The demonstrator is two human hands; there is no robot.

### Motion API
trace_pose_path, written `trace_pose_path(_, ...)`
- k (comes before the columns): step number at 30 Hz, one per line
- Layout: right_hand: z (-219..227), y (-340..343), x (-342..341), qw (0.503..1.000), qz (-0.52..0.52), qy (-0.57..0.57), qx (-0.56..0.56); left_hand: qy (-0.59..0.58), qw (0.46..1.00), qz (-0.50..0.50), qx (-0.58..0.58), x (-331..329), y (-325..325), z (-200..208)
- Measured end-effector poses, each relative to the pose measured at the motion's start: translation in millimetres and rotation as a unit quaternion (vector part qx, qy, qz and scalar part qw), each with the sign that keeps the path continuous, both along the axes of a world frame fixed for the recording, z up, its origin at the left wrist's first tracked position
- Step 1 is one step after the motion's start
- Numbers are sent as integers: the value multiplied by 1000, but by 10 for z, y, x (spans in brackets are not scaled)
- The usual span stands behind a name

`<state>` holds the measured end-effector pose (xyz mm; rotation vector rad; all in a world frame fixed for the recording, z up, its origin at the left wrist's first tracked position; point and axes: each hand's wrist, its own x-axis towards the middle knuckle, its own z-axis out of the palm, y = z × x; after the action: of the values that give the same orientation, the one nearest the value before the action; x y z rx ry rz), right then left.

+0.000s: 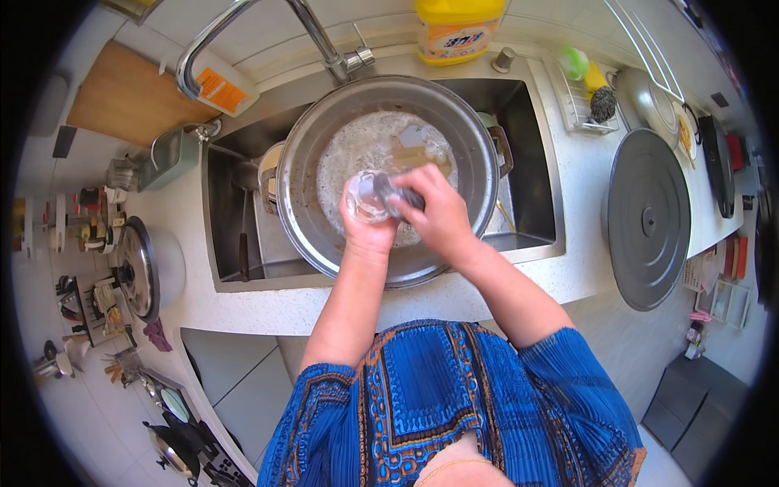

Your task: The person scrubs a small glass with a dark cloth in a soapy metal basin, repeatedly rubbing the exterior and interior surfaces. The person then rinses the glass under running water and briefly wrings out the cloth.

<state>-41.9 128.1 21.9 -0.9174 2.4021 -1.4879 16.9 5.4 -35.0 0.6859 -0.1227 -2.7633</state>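
Observation:
Over a large metal pot (302, 213) set in the sink, both hands work close together. My left hand (372, 234) is closed round a small clear glass cup (368, 199), its mouth tilted up toward me. In the fingers of my right hand (439, 208) is a dark grey scrubber (406, 197), blurred by motion, pressed at the cup's rim. Whitish, foamy water (349, 146) fills the pot below. The far side of the cup is hidden by the right fingers.
A chrome faucet (329, 49) arches behind the pot. The steel sink (531, 178) holds more dishes beside it. A large dark round lid (649, 260) leans at right, near a wire rack (580, 109) with scrubbers. A lidded pot (166, 264) stands left; a yellow jug (458, 24) is behind.

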Motion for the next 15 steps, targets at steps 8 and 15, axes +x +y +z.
trace_pose_path(8,57,-92,-185,998,-2,30,50,-25,999,-4,26,-129,26,-34)
trace_pose_path(15,-59,-140,-309,998,-25,9,64,-16,996,-33,80,-72,40,-145)
